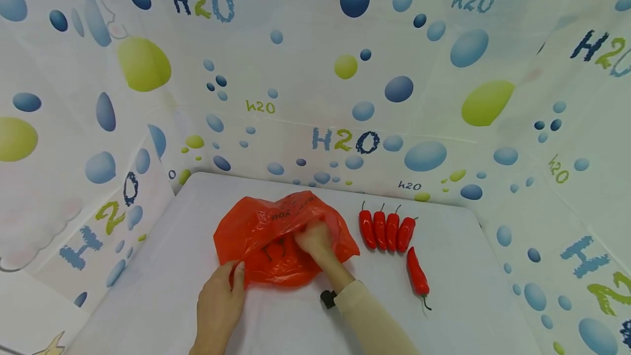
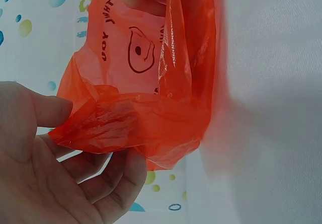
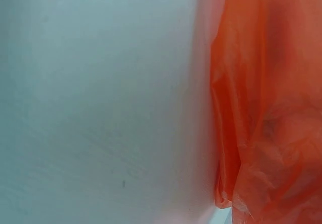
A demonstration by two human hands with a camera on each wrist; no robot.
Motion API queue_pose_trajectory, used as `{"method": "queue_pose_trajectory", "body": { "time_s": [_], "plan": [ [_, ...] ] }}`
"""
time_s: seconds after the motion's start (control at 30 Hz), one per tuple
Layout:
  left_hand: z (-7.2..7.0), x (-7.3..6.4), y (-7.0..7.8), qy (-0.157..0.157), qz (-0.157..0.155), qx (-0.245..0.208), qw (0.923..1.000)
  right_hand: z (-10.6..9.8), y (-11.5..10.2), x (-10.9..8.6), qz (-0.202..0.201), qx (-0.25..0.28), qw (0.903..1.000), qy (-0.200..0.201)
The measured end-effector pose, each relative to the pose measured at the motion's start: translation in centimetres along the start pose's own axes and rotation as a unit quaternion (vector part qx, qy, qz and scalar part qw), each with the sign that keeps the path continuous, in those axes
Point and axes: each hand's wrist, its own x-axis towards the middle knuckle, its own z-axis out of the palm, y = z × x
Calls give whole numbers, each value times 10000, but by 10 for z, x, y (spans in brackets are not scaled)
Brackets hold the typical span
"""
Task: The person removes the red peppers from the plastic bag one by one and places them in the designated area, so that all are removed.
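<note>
A crinkled red plastic bag [image 1: 256, 218] with dark printing lies on the white table, its mouth toward me. My left hand [image 1: 220, 300] pinches the near left edge of the bag between thumb and fingers; the left wrist view shows this edge of the bag [image 2: 105, 128] stretched from the fingertips. Into the mouth reaches my right hand [image 1: 315, 237], its fingers hidden by the plastic, so I cannot tell what they hold. The right wrist view is filled by bag plastic [image 3: 276, 133] and white tabletop.
Several red chili peppers [image 1: 379, 230] stand in a row right of the bag, stems pointing away. One more red chili pepper [image 1: 417, 273] lies nearer me, its stem toward me. A white curtain [image 1: 296, 70] with blue and green drops surrounds the white table [image 1: 162, 267].
</note>
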Motion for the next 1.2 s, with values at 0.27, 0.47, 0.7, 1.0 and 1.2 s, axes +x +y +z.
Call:
{"method": "queue_pose_trajectory", "body": {
  "time_s": [0.27,0.47,0.7,1.0,1.2],
  "plan": [
    [1,0,0,-5,-26,-8,10000,-1,2,-1,-295,232,9990,225],
    [0,0,0,-14,-26,-37,10000,-6,0,-5,-296,564,9978,192],
    [0,0,2,-50,-54,-61,10000,-11,-1,-10,59,757,9970,163],
    [1,0,3,-42,-52,-57,10000,-26,-3,-25,190,1124,9935,54],
    [0,0,3,-56,-63,-46,10000,-37,-7,-36,425,1294,9907,19]
  ]
}}
